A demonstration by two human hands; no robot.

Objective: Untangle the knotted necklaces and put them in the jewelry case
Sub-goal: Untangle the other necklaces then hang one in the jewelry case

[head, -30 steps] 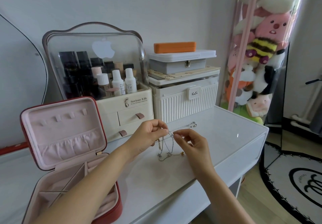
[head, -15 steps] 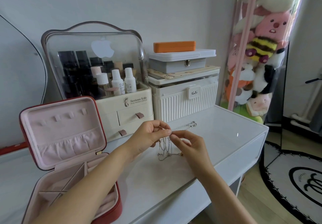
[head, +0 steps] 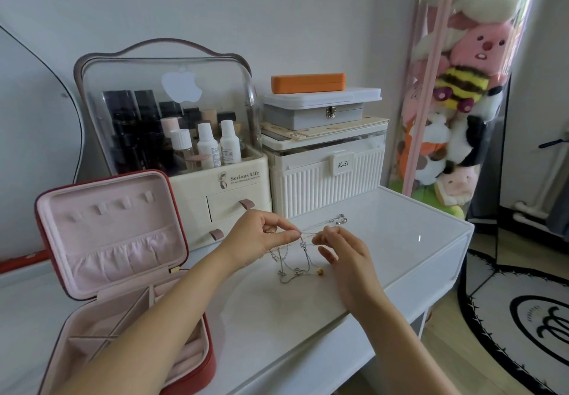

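Pink-lined jewelry case (head: pixel 101 240) open; necklaces (head: pixel 292 259) outside.

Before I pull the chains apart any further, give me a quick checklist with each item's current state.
1. Left hand pinches the necklaces: ok.
2. Right hand pinches a chain: ok.
3. Chains separated: not ok, a knotted bunch hangs to the white table.
4. Which strand crosses which in the knot: cannot tell.
5. Jewelry case open on the person's left: ok.
6. Necklaces in the case: not ok.
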